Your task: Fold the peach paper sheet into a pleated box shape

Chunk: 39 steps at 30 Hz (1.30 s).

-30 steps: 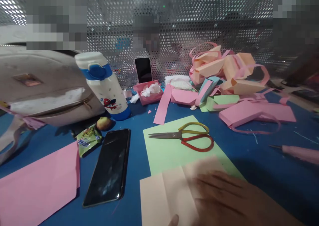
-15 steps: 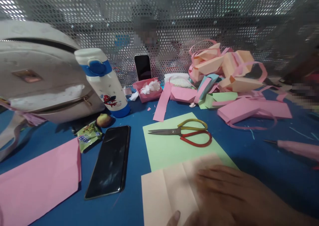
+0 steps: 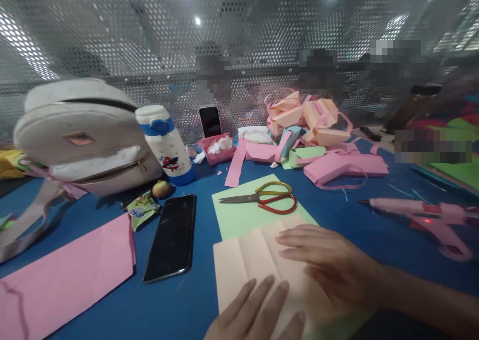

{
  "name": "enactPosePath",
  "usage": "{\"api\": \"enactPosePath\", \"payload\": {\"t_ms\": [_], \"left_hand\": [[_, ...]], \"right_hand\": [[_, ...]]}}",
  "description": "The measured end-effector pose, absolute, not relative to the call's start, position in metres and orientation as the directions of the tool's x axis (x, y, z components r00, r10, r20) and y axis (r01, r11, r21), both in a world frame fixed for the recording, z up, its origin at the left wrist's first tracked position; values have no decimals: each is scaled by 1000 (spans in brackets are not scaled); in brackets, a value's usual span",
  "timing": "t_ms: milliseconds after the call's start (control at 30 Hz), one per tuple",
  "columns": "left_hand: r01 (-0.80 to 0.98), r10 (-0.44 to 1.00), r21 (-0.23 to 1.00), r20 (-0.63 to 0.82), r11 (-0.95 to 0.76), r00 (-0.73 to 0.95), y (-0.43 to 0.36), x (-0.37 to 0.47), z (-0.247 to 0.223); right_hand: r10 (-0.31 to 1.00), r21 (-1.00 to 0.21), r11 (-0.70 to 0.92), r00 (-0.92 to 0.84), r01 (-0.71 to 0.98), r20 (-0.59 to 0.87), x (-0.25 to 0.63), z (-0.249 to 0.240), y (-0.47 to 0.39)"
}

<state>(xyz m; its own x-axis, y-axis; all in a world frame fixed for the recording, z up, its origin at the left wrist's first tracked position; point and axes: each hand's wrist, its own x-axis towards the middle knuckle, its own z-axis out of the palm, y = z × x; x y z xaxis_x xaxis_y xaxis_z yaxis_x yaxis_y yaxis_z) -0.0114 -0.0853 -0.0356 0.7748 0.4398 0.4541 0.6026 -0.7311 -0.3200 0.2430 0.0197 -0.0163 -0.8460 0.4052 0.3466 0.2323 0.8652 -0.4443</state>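
Observation:
A creased peach sheet of paper lies in front of me, partly over a light green sheet. My left hand rests on its near part, fingers stretched out. Across its right side lies my right hand, palm down with the fingers extended; its thumb is partly hidden. Both hands appear to press on the paper without gripping anything. Scissors with one yellow and one red handle lie on the green sheet, just beyond the peach paper.
Left stand a backpack and a bottle; nearer lie a black phone, a snack packet and pink paper. Folded paper pieces pile up at the back. A pink glue gun lies right, its red light on.
My view has tilted up and turned right, showing more of the glue gun. My left hand has come further onto the peach paper. My right hand still lies on its right side.

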Motion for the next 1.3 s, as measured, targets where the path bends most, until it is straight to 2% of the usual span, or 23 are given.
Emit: {"api": "enactPosePath", "payload": {"t_ms": [167,333,600,733,867,967,1167,1300], "left_hand": [[607,498,-257,380,-752,779,-70,-13,-15],[640,560,-200,339,-742,756,-74,-14,-11],[623,544,-161,355,-765,760,-79,-16,-7],[591,482,-227,395,-774,782,-85,-13,-2],[487,343,-312,417,-816,842,-103,-5,8],[441,285,-356,412,-824,865,-113,-1,13],[449,319,-359,367,-818,874,-111,-6,4],[489,357,-389,365,-781,860,-102,-11,0]], "right_hand": [[486,-473,845,-730,251,482,242,-18,29],[574,-551,786,-663,281,481,243,-14,32],[475,-466,849,-748,250,464,242,-8,24],[495,-428,849,-747,310,442,250,-10,33],[631,-517,757,-652,400,420,255,-12,40],[659,-528,737,-623,423,421,253,-13,40],[621,-443,778,-648,445,440,250,-12,38],[625,-436,778,-628,453,463,249,-6,41]]}}
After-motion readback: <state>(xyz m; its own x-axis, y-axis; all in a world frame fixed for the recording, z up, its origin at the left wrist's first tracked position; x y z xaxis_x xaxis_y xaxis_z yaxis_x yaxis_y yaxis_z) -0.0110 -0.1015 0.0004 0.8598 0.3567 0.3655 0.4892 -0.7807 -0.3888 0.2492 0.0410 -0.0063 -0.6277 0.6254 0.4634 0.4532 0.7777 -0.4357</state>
